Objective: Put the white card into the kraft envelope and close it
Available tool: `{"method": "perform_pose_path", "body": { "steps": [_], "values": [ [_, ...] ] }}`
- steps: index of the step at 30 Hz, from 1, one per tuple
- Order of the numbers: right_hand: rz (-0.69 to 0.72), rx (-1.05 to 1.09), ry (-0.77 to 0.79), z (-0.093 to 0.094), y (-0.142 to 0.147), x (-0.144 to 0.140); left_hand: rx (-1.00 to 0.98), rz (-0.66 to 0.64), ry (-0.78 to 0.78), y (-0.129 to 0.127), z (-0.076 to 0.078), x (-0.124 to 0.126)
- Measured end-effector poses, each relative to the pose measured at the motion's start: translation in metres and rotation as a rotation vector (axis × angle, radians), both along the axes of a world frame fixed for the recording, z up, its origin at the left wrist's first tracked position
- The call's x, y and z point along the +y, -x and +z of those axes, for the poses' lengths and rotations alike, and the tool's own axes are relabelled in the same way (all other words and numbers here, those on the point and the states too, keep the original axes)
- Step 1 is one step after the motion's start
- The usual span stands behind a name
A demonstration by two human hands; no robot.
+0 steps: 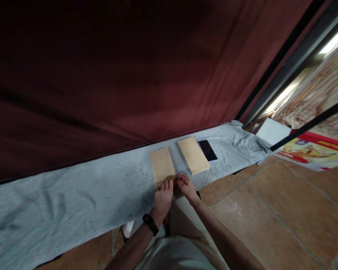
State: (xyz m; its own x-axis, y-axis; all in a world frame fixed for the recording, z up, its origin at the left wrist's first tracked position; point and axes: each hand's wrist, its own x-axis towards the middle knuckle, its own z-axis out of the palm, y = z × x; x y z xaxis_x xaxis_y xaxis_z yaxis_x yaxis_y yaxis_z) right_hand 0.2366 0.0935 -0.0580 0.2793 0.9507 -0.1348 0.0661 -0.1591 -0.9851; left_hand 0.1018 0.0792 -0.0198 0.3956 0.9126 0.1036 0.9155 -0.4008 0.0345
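where the grey cloth (73, 195) meets its near edge, the left hand (162, 198) lies flat with fingers spread on the near end of a wooden board (162, 165), gripping nothing. the right hand (187, 187), loosely open, touches the cloth just beside that board's near corner. a second board (193, 155) and a dark phone (207, 150) lie further right. the dark red curtain (115, 75) hides everything behind the cloth's far edge.

Both forearms reach forward and slightly left from the bottom of the view, bare to the wrist. The left hand (162, 199) lies palm down, fingers stretched forward and close together, a dark band around its wrist. The right hand (187, 187) sits just beside it, fingers loosely curled downward.
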Motion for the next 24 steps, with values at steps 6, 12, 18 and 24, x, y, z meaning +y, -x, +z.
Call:
{"method": "perform_pose_path", "body": {
  "steps": [6,12,18,24],
  "values": [
    [-0.003,0.34,-0.032,0.021,0.014,0.001,-0.108,0.096,0.038,-0.006,0.018,0.009],
    [-0.053,0.44,-0.042,0.03,0.022,-0.001,-0.579,0.354,0.033,0.018,0.041,0.023],
    [0.002,0.544,0.102,0.022,0.029,-0.007,-1.673,0.615,0.347,0.025,0.03,0.029],
    [0.029,0.591,0.142,0.016,0.031,-0.01,-1.933,0.71,0.533,0.006,-0.001,0.007]
  ]
}}
